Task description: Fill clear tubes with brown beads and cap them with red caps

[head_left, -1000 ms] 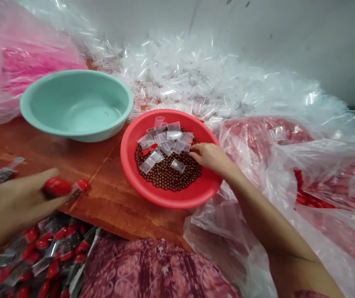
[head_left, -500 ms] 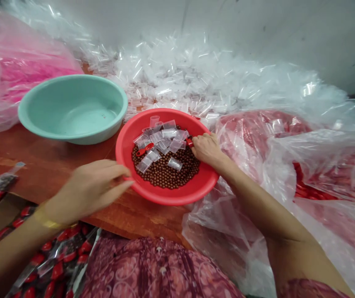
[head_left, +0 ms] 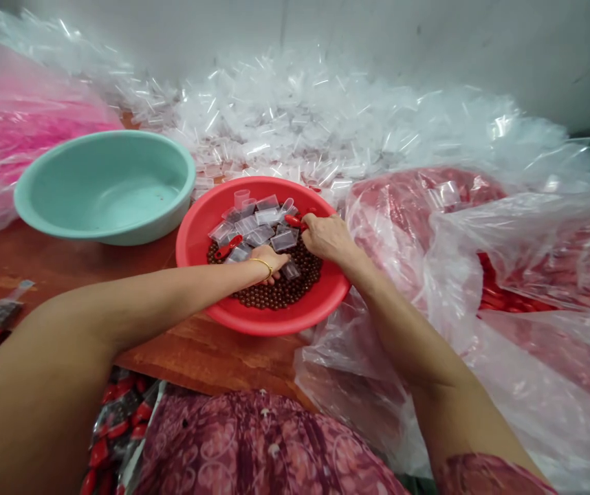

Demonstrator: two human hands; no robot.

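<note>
A red basin point(head_left: 192, 240) holds small round brown beads point(head_left: 274, 297), with several clear plastic containers point(head_left: 267, 216) lying on top. My left hand point(head_left: 273, 263) is down inside the basin, its fingers closed at a clear container point(head_left: 290, 269) among the beads; the fingertips are partly hidden. At the basin's right side, my right hand point(head_left: 326, 236) is closed on a small red plastic piece point(head_left: 293, 221), which points left over the containers. Another red plastic piece point(head_left: 229, 247) rests on the containers to the left.
A teal basin point(head_left: 104, 223) stands left of the red one. Clear plastic pieces point(head_left: 295, 117) are heaped behind, against the wall. Bags of red parts point(head_left: 506, 292) lie at right and a bag of pink parts point(head_left: 31, 137) at far left. Filled red-capped packs point(head_left: 117, 419) sit below the table edge.
My left hand has swung from outside the basin's left rim into the beads and containers. My right hand stays at the basin's right side, and the red piece now points farther left.
</note>
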